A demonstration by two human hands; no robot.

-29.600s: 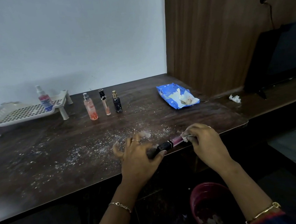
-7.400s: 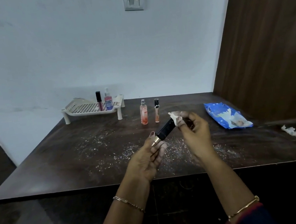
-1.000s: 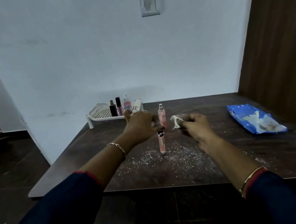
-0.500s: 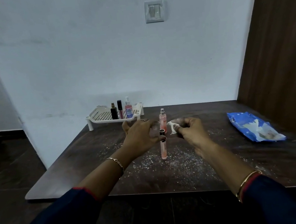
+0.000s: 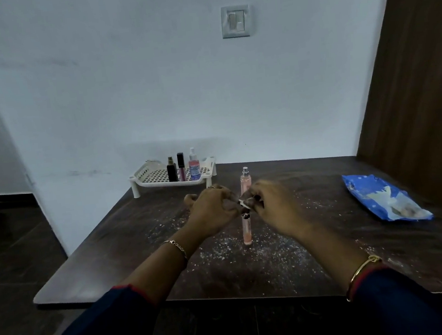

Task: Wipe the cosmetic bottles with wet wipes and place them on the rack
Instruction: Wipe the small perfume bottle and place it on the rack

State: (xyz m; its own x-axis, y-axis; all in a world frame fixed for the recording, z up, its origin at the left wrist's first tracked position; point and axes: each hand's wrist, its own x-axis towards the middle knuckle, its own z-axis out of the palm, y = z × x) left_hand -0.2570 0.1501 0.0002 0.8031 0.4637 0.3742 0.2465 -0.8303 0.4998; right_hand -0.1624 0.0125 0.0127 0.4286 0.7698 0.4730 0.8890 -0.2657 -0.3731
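Observation:
My left hand [image 5: 213, 211] grips the black cap end of a slim pink bottle [image 5: 247, 231], which hangs upright over the powder-strewn table; whether its base touches the top I cannot tell. My right hand [image 5: 276, 208] pinches a small crumpled wet wipe [image 5: 245, 201] right at the bottle's cap, against my left fingers. A second pink spray bottle [image 5: 246, 181] stands just behind my hands. At the back left the white rack [image 5: 144, 175] holds a black bottle [image 5: 171, 169], a lip gloss tube [image 5: 181, 164] and a pink-and-blue spray bottle [image 5: 194, 166].
A blue wet-wipe pack [image 5: 381, 199] lies open on the right of the dark table [image 5: 113, 246]. White powder is scattered across the table's middle. A brown wooden panel [image 5: 417, 78] rises on the right, and the white wall carries a switch [image 5: 236, 21].
My right hand has brought the wipe left to the cap of the slim bottle, so both hands now meet there. The bottle stays upright in my left hand.

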